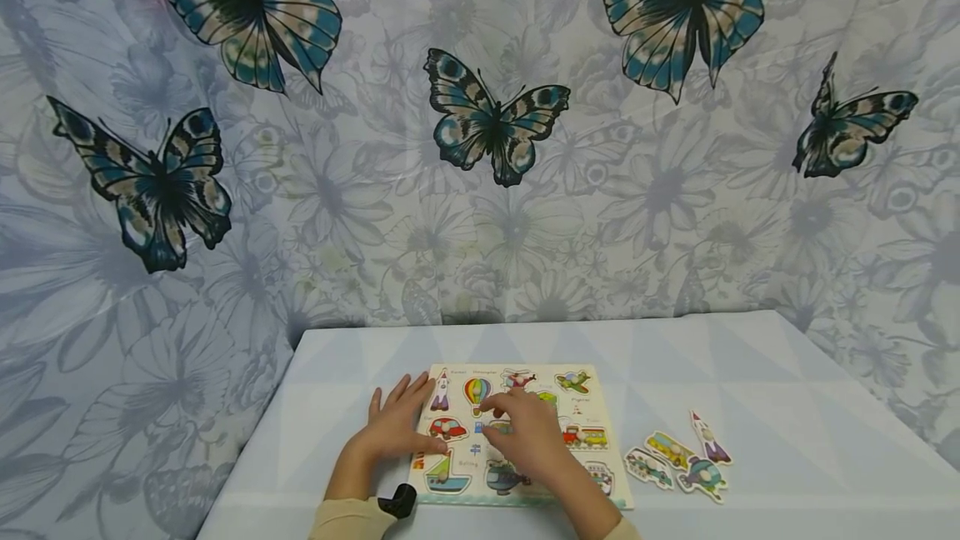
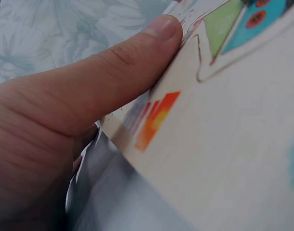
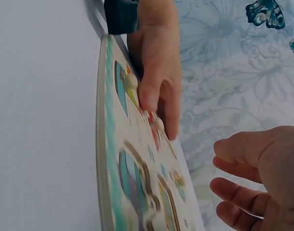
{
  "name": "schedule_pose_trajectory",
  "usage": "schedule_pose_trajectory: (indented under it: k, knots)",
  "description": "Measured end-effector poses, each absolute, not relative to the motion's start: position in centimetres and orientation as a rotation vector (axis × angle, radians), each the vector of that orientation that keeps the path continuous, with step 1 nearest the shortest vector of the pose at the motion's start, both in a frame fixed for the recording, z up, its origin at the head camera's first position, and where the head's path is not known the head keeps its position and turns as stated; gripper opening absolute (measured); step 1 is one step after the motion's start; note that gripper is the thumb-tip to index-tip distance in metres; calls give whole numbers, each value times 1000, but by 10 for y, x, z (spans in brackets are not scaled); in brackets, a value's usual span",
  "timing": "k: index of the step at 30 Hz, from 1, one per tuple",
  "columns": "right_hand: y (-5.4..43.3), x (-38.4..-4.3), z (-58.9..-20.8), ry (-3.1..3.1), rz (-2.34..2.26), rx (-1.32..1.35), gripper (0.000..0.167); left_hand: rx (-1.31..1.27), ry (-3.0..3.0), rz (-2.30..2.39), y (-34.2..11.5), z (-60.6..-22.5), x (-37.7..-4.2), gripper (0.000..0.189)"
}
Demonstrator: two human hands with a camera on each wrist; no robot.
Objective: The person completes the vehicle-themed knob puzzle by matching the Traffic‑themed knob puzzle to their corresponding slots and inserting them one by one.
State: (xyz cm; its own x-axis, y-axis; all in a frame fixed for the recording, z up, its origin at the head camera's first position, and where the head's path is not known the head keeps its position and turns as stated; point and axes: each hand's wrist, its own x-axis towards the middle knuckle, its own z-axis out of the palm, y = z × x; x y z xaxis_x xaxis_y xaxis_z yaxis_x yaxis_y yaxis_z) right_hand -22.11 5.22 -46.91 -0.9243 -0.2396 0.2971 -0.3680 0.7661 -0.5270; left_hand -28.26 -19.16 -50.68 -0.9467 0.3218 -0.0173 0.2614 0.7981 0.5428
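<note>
A flat wooden peg puzzle board (image 1: 478,486) with printed vehicles lies on the table. My left hand (image 1: 393,427) rests at its left edge, fingers spread and the thumb (image 2: 118,72) straight across the board's face near the sailboat piece (image 1: 447,480). Over the middle of the board is my right hand (image 1: 534,433), thumb and index finger apart. Nothing sits between those fingers in the right wrist view, where the hand (image 3: 279,173) is raised off the board. A hot-air balloon piece (image 1: 477,392) lies just beyond its fingertips. Small round knobs (image 3: 131,81) stick up from some pieces.
Several loose cut-out pieces lie right of the board, among them a rocket (image 1: 709,438) and a yellow vehicle (image 1: 667,448), some overlapping. The white table (image 1: 352,357) ends at a floral curtain (image 1: 517,240) with butterflies. A black device (image 1: 398,502) sits at my left wrist.
</note>
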Motion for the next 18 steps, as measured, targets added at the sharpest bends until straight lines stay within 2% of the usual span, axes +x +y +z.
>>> schedule_pose_trajectory:
  k: [18]
  knots:
    - [142, -202, -464, -2786, 727, 227, 21, 458, 2873, 870, -191, -509, -283, 117]
